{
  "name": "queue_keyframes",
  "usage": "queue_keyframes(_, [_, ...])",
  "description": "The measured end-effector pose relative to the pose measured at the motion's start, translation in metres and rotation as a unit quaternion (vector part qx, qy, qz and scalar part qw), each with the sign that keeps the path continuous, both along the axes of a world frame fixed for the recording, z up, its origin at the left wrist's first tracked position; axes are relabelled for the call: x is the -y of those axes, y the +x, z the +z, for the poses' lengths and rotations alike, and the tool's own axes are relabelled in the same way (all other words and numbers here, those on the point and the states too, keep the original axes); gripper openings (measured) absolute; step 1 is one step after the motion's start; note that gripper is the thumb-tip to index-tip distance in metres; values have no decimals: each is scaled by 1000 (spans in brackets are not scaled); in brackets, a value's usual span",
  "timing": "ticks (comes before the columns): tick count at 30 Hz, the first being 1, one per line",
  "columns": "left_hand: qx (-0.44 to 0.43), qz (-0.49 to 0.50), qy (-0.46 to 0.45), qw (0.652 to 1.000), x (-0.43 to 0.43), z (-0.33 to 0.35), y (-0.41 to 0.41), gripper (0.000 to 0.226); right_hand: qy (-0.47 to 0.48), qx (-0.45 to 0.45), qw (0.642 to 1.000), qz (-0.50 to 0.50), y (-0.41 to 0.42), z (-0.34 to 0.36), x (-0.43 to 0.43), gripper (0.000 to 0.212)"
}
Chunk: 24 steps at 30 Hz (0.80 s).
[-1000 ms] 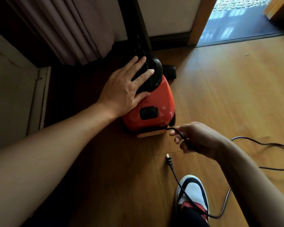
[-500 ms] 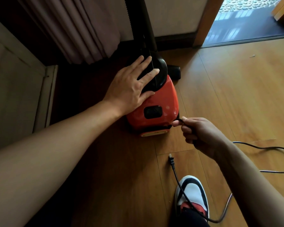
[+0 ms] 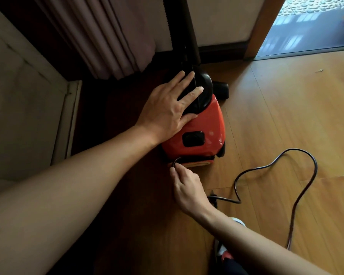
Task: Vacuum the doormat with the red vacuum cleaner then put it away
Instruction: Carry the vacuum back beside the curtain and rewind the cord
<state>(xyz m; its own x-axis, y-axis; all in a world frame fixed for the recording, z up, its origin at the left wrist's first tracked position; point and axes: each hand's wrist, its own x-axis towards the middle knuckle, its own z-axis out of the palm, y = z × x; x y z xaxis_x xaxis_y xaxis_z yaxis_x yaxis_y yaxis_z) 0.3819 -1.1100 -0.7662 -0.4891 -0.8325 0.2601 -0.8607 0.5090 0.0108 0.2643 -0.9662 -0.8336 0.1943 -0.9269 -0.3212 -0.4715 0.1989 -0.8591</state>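
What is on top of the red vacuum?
The left hand lies flat on the red vacuum, fingers spread across its black top. Whatever is under the palm is hidden.

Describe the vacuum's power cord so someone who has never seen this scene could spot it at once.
On the wooden floor by the curtain stands the red vacuum cleaner. From its near, lower edge, where the right hand pinches it, the power cord runs out to the right. It is the only thin black line, looping across the light boards.
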Motion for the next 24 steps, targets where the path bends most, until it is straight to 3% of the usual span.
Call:
queue_keyframes(3, [0,2,5,1000,-1,0,0,65,-11,16,998,-53,13,-13,1,33])
queue_keyframes(9, [0,0,10,1000,-1,-1,1,65,97,99,988,-63,19,-42,11,38])
queue_keyframes(15, [-1,-5,6,1000,1,-2,3,65,193,105,973,-65,4,-70,21,54])
queue_keyframes(24, [-6,-21,0,1000,4,-4,7,65,193,5,980,-36,-75,-80,43,21])
